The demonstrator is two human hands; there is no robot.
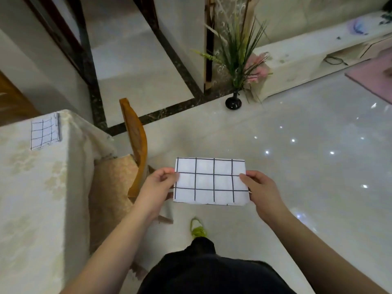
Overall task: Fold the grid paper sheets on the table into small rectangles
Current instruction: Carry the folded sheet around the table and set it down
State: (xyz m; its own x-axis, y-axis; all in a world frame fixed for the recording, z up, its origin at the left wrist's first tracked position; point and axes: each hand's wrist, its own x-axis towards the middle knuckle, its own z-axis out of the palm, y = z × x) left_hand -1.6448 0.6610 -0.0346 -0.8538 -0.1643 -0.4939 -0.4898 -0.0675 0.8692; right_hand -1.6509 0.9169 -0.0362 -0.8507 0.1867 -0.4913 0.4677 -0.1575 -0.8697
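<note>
One folded grid paper sheet [211, 181] is held up in the air over the glossy floor [307, 158], away from the tabletop [31, 187], with its gridded face toward the camera and its long edges running side to side. The left hand [158, 184] pinches its left short edge, thumb on the front face and fingers curled behind; the right hand [262, 187] pinches the right short edge the same way. Each grip is thus closed on the sheet. Both bare forearms reach forward from the lower corners, the two hands level with each other.

A second grid paper piece [45, 131], smaller, lies flat near the far corner of the tabletop, well apart from the held sheet. That makes two grid papers in all.

One wooden chair [135, 143] stands just beside the tabletop. Farther off, one dark vase [233, 102] on the floor holds green grass-like stems and pink flowers.
</note>
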